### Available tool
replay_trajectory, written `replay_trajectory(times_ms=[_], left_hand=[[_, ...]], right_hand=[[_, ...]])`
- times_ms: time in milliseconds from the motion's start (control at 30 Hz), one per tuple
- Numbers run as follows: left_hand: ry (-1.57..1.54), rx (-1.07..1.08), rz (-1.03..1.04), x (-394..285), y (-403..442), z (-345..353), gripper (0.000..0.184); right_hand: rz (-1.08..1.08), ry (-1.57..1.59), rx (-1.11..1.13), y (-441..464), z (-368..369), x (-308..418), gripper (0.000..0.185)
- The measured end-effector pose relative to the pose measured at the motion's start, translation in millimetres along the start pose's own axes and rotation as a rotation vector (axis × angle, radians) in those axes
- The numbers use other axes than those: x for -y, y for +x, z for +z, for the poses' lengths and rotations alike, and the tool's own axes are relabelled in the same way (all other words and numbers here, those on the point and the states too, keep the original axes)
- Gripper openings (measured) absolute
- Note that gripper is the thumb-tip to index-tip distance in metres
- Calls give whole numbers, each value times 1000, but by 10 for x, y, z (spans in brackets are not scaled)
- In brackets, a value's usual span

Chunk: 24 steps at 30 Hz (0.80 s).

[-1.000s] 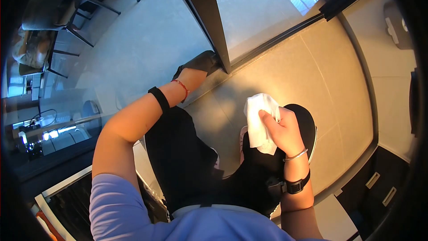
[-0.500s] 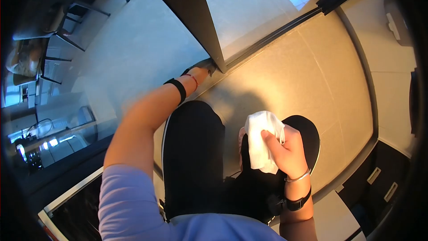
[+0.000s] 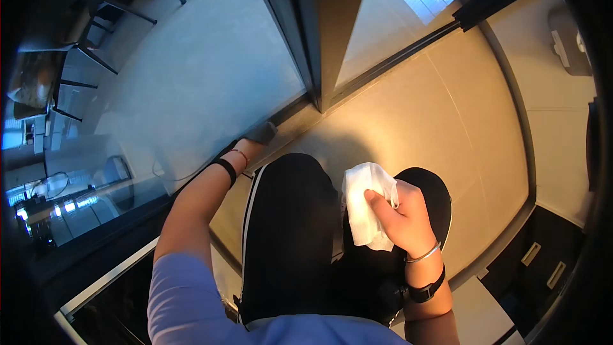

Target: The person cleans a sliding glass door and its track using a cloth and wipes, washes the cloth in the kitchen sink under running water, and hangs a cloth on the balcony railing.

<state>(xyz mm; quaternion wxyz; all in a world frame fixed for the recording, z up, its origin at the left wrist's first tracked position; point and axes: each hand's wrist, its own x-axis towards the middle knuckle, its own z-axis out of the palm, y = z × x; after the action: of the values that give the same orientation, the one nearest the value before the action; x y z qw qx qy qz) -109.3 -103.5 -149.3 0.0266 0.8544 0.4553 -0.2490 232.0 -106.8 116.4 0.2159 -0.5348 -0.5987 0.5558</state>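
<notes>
My left hand [image 3: 250,147] is closed on a dark grey cloth [image 3: 264,133], reaching down to the dark floor rail [image 3: 292,112] at the foot of the glass partition. Part of that hand's fingers is hidden by the cloth. Over my right knee, my right hand [image 3: 407,215] grips a crumpled white cloth [image 3: 365,211], with the thumb lying across its front. The upright dark door frame [image 3: 332,32] meets the rail just ahead, to the right of my left hand.
Beyond the glass at the upper left are chairs [image 3: 96,51] on a pale floor. Dark drawers [image 3: 539,262] with light handles stand at the lower right. A grey and white item [image 3: 570,41] is at the upper right. My black-trousered knees [image 3: 290,230] are bent below.
My left hand has moved back from the foot of the upright frame, down and left along the rail, with the dark cloth. My right hand still holds the white cloth, now somewhat lower than at first.
</notes>
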Motion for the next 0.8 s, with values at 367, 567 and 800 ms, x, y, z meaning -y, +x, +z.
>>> replay_trajectory(times_ms=[367, 567, 800], left_hand=[[-492, 336, -51, -76, 653, -208, 30], [-193, 290, -262, 78, -776, 283, 33], [-393, 309, -641, 262, -2114, 802, 27]], right_hand=[[5, -16, 9, 97, 88, 27, 20], [133, -63, -57, 192, -53, -113, 20], [29, -155, -35, 456, 149, -127, 23]])
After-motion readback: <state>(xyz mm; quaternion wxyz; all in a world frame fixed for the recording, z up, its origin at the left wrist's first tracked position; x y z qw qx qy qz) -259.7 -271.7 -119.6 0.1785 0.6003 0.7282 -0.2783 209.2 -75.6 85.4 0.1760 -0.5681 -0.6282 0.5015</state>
